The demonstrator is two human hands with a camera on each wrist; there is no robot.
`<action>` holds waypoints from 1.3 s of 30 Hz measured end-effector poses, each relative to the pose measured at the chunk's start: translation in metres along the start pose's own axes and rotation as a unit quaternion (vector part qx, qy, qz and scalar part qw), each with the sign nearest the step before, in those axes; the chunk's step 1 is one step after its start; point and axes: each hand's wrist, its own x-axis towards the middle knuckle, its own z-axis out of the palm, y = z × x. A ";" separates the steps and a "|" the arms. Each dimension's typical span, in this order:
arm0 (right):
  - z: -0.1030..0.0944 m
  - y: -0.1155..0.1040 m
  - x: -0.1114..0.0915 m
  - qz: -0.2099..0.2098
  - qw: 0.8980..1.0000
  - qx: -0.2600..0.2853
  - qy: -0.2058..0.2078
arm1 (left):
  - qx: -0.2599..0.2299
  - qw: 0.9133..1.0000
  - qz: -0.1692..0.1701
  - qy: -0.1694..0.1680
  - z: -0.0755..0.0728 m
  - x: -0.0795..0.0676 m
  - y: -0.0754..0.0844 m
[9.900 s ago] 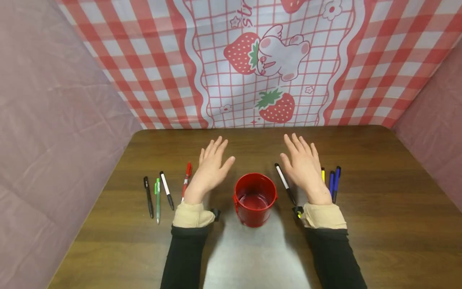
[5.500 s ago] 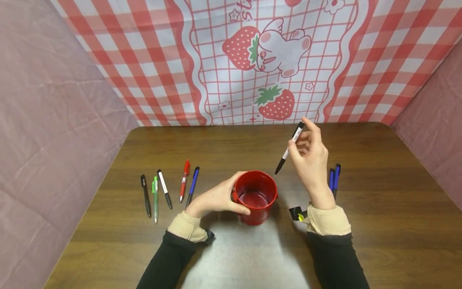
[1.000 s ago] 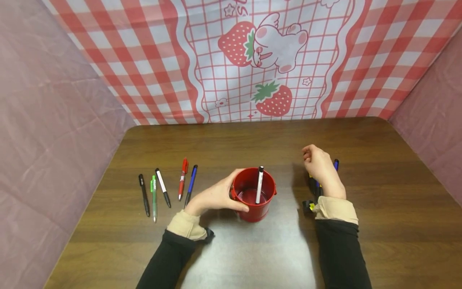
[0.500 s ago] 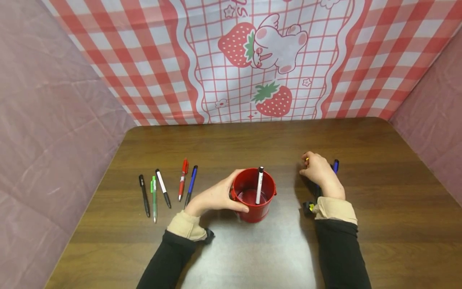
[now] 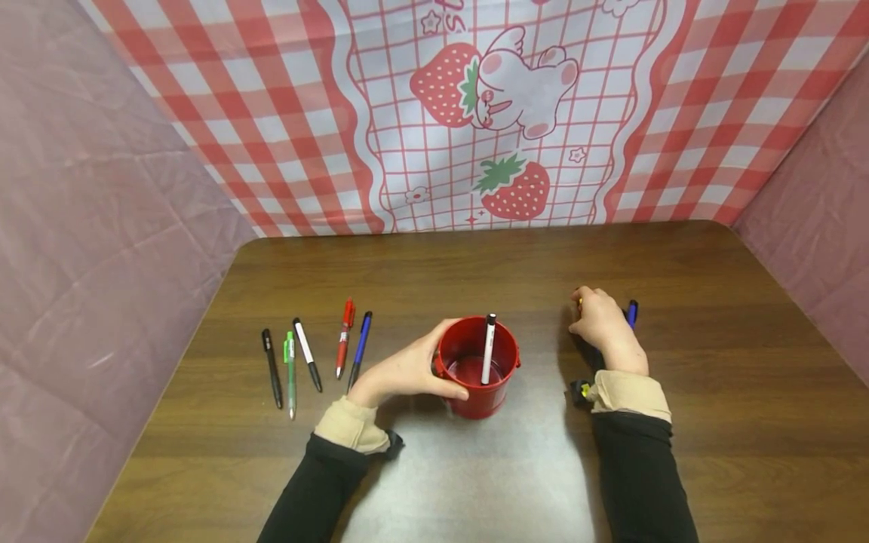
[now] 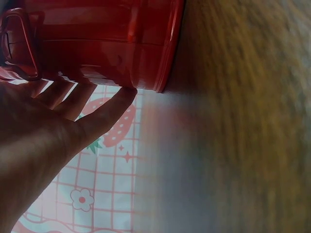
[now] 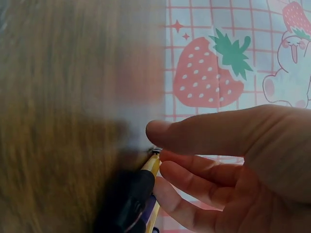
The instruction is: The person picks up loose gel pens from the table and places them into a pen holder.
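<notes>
In the head view my left hand [image 5: 410,369] grips the side of a red metal bucket [image 5: 478,403], thumb across its front; in the left wrist view the fingers curl against the bucket wall [image 6: 97,43]. A white pen [image 5: 488,351] with a black end leans upright inside it. Off to the right, my right hand [image 5: 604,320] is low at the table, thumb and curled fingers at the end of a yellow pen [image 5: 580,303] with black parts. Close up, that pen's yellow body [image 7: 152,165] shows between thumb and fingertips. A blue pen [image 5: 632,313] lies just beyond the knuckles.
Left of the bucket several pens lie on the wooden table [image 5: 434,264]: black [image 5: 271,369], green [image 5: 290,373], white [image 5: 307,354], red [image 5: 345,339] and blue [image 5: 360,347]. A strawberry-print checked cloth [image 5: 407,128] hangs along the back edge.
The left hand has taken hold of the bucket. The right hand has put the white pen into it, then moved right and lowered to the yellow pen, thumb and fingers closing about its end.
</notes>
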 end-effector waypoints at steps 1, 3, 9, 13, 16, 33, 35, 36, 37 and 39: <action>0.000 0.000 0.000 -0.002 1.000 -0.002 0.006 | 0.000 1.000 0.001 0.000 0.000 0.000 0.000; 0.001 0.000 -0.001 -0.006 1.000 -0.008 0.021 | -0.002 1.000 0.003 -0.001 0.000 0.000 0.000; 0.001 0.000 -0.003 0.001 0.999 -0.014 0.033 | -0.006 1.000 0.008 -0.002 0.000 0.000 -0.001; 0.002 0.000 -0.003 0.007 1.000 -0.019 0.020 | -0.007 1.000 0.013 -0.003 0.001 0.001 -0.001; 0.002 0.000 -0.002 0.007 1.000 -0.025 0.018 | -0.005 1.000 0.013 0.000 0.001 0.001 -0.001; 0.005 0.002 0.000 0.006 1.000 -0.007 -0.012 | -0.001 1.000 0.003 0.000 0.001 -0.001 0.000; 0.004 0.001 0.001 0.006 1.000 -0.004 -0.015 | 0.002 1.000 0.003 -0.001 0.000 -0.001 0.000; 0.003 0.000 0.001 0.009 1.000 -0.002 -0.017 | 0.002 1.000 0.002 -0.001 0.000 -0.001 0.000; 0.003 0.000 0.001 0.011 1.000 0.000 -0.019 | 0.003 1.000 0.001 0.000 0.000 -0.001 0.000; 0.002 -0.002 0.001 0.018 1.000 0.006 -0.024 | 0.003 1.000 -0.001 0.000 0.000 -0.001 0.000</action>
